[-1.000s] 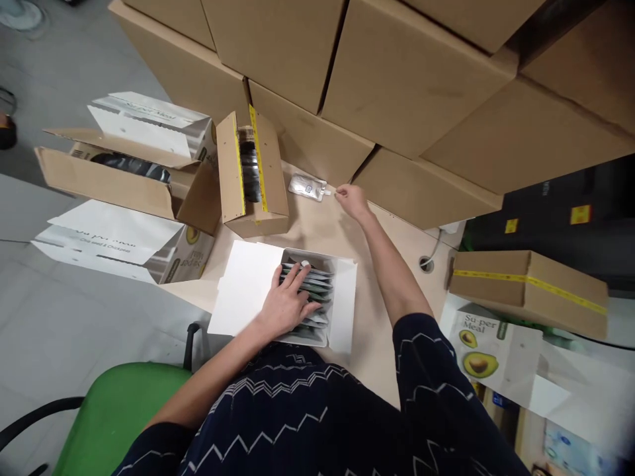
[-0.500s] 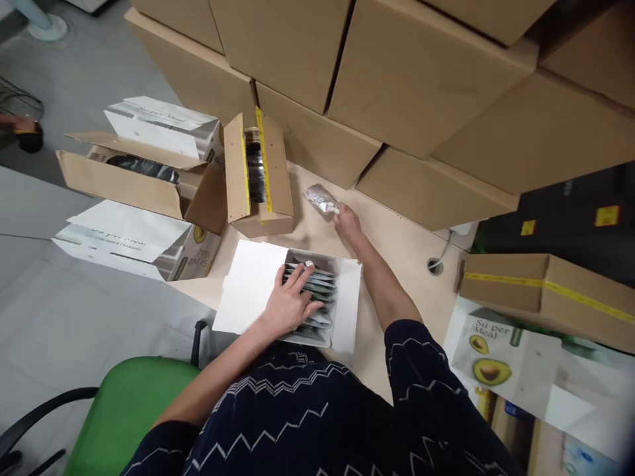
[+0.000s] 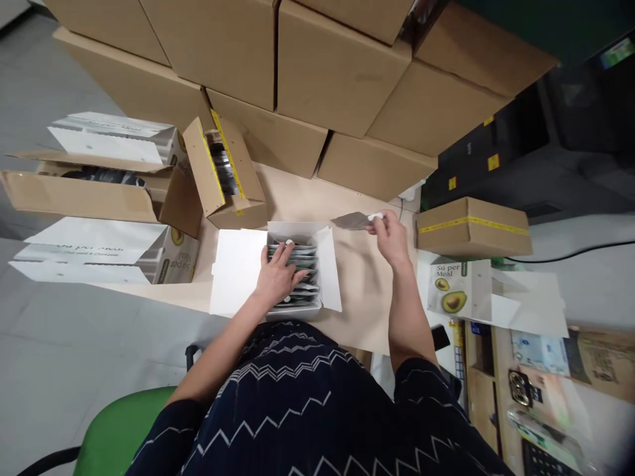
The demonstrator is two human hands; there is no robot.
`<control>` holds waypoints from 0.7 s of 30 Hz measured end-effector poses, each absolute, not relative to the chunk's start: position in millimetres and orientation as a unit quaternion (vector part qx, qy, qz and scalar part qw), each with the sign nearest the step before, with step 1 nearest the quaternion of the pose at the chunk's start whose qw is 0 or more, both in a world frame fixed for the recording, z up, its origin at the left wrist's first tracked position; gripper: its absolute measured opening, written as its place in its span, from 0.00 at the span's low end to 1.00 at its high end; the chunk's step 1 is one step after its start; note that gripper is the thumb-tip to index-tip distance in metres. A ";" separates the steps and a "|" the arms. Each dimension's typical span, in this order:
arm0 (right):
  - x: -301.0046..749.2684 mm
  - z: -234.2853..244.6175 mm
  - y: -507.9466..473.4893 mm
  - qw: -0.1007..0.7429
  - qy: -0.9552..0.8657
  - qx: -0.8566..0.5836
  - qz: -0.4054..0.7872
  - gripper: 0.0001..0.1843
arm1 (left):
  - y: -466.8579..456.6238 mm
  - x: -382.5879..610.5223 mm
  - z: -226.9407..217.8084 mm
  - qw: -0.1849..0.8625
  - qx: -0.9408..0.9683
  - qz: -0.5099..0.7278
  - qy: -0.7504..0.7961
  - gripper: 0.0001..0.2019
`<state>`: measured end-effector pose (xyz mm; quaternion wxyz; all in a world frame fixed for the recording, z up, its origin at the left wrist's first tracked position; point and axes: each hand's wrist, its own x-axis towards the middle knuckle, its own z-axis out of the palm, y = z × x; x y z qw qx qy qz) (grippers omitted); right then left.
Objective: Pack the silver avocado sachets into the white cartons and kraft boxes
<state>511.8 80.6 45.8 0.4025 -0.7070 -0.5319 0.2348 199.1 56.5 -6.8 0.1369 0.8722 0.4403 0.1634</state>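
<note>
My right hand (image 3: 391, 237) pinches a silvery spouted pouch (image 3: 351, 220) by its white-capped end, above the table to the right of an open white box. The pouch's flat body points left. My left hand (image 3: 278, 276) lies with fingers spread on top of a row of spouted pouches (image 3: 308, 264) standing on edge inside the white box (image 3: 325, 311). A few white caps show among them. The box's flaps are folded outward, a wide one (image 3: 237, 271) to the left and a narrower one on the right.
A brown carton with yellow tape (image 3: 225, 172) stands half open behind the box. At left sit an open brown carton (image 3: 79, 195) and white avocado-printed boxes (image 3: 171, 261). Stacked cartons (image 3: 342, 86) wall the back. Right are a taped carton (image 3: 473, 228) and another avocado box (image 3: 459, 287); a green chair (image 3: 119, 430) is lower left.
My right hand has carried the pouch rightward and turned it. My left hand stays on the pouches in the box. The head view has swung to the right.
</note>
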 end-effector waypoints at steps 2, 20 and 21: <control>505.4 83.1 54.5 0.484 -0.519 -0.673 0.210 0.15 | 56.4 199.1 -7.3 0.131 0.875 0.160 0.439 0.20; 362.9 67.1 102.8 0.177 -0.665 -0.677 0.262 0.13 | 54.6 199.9 -4.2 0.127 0.871 0.156 0.448 0.21; 359.1 62.5 107.3 0.134 -0.680 -0.675 0.253 0.14 | 54.7 199.8 -4.8 0.123 0.872 0.155 0.448 0.21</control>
